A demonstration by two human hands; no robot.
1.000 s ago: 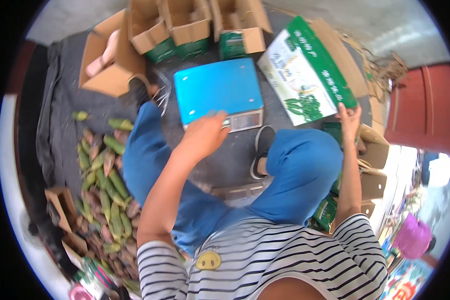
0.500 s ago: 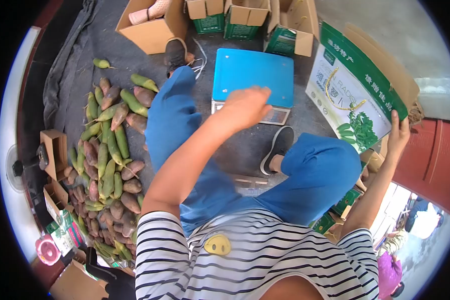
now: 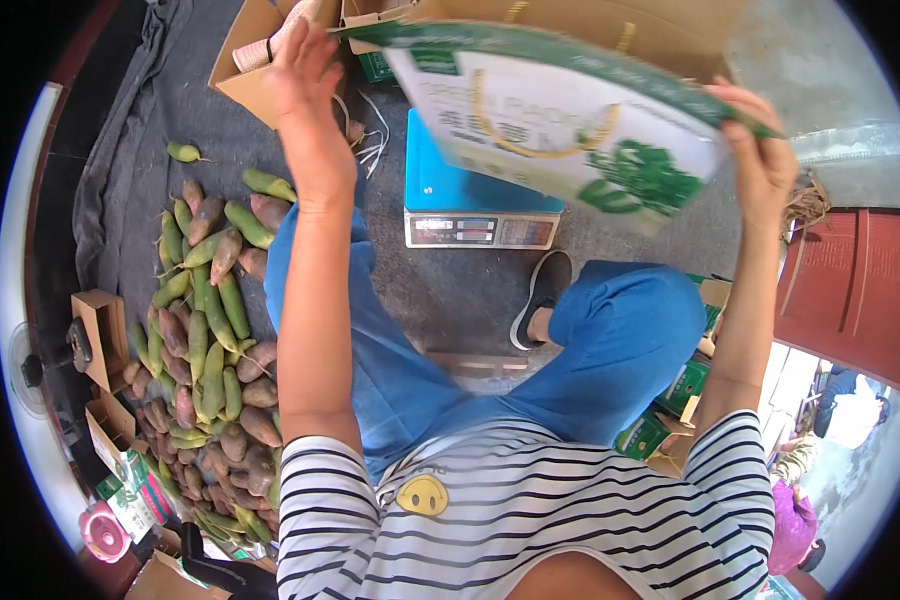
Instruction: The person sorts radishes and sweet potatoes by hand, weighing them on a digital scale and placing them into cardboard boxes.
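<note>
A: What is covering the floor?
B: A dark grey cloth (image 3: 420,300) is covering it. On the left, a big heap of long green and stubby red-brown vegetables (image 3: 213,380) is lying on it. A plain brown cardboard box (image 3: 250,95) is standing past the heap, and a pink thing is sitting inside. Over on the right, a dark red panel (image 3: 840,290) is showing, and another person in a purple top (image 3: 792,525) is showing below it

A: And where is the big white and green cardboard box (image 3: 560,115) being held?
B: In front of the person, over the flat blue-topped scale with a silver front (image 3: 483,230), and it is hiding the far part of the scale. I can't tell if they are touching

A: Which way is it pointing?
B: Its long side is running from left to right, sloping a bit nearer on the right. The green edge is pointing away from the person, and the white side with the yellow rope handle (image 3: 530,153) is facing back. The picture is blurring there

A: What are the hands doing?
B: The right hand (image 3: 760,150) is pinching the box's right end, thumb in front and fingers behind. The left hand (image 3: 307,90) is spreading its fingers wide beside the left corner, and I can't tell if it is touching
</note>
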